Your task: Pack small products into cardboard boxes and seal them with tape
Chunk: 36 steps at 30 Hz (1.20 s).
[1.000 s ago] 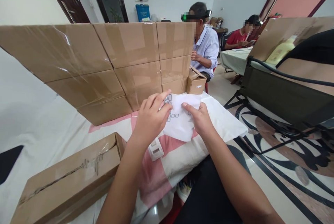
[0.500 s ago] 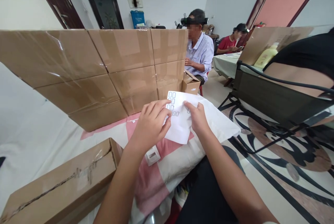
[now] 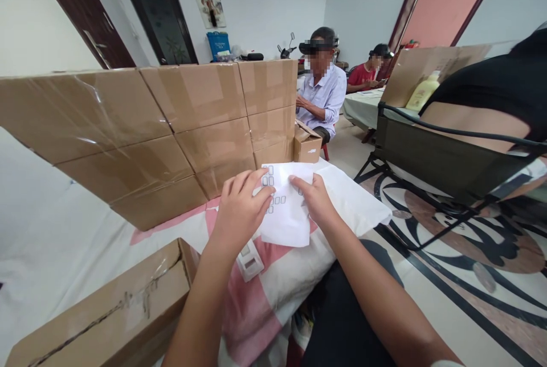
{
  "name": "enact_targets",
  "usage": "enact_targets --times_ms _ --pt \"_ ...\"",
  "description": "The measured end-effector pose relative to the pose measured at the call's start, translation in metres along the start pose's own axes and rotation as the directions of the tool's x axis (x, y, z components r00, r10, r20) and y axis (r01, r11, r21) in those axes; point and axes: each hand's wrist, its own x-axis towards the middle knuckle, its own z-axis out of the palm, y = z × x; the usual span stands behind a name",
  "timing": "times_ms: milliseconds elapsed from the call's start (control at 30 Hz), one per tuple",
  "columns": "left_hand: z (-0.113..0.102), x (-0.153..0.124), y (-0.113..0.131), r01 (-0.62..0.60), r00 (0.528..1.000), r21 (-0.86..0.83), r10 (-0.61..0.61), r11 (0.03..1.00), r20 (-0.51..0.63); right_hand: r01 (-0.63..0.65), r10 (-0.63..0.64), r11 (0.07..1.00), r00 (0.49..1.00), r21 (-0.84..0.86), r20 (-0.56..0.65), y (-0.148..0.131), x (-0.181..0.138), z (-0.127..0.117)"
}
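A white sheet of small rectangular stickers [image 3: 285, 213] is held up over a pink and white cloth [image 3: 273, 267]. My left hand [image 3: 240, 212] grips the sheet's left edge, fingers curled over it. My right hand [image 3: 315, 200] pinches at the sheet's upper right part, fingertips pressed on the paper. A small white plastic part [image 3: 250, 257] lies on the cloth just below my left hand.
A wall of taped cardboard boxes [image 3: 171, 127] stands behind the sheet. A long box [image 3: 106, 313] lies at the near left, a small open box [image 3: 306, 143] at the stack's right end. Two people sit at the back. A dark folding cot [image 3: 448, 156] stands on the right.
Both hands and the sheet stay together; the fingers shift slightly on the paper. The camera has tilted, so everything sits a little lower and further left in the picture.
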Motion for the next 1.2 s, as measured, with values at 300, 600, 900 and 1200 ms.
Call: enact_targets --times_ms 300,600,900,1200 --pt "-0.002 0.001 0.004 -0.028 0.999 -0.079 0.03 0.997 0.018 0.046 -0.044 0.996 0.999 -0.076 0.029 0.005 0.002 -0.002" --pt "-0.008 -0.003 0.004 -0.057 0.996 -0.075 0.062 0.996 0.069 -0.062 0.062 0.998 0.998 0.019 0.002 0.006 0.006 -0.004" --pt "-0.005 -0.002 0.001 -0.082 0.995 -0.042 0.084 0.996 0.045 -0.019 0.024 0.996 0.998 -0.083 0.062 0.008 0.003 -0.003" --pt "-0.031 0.004 0.028 -0.215 0.966 -0.082 0.2 0.973 -0.162 0.096 -0.081 0.975 0.993 -0.202 0.082 0.01 0.014 -0.009"
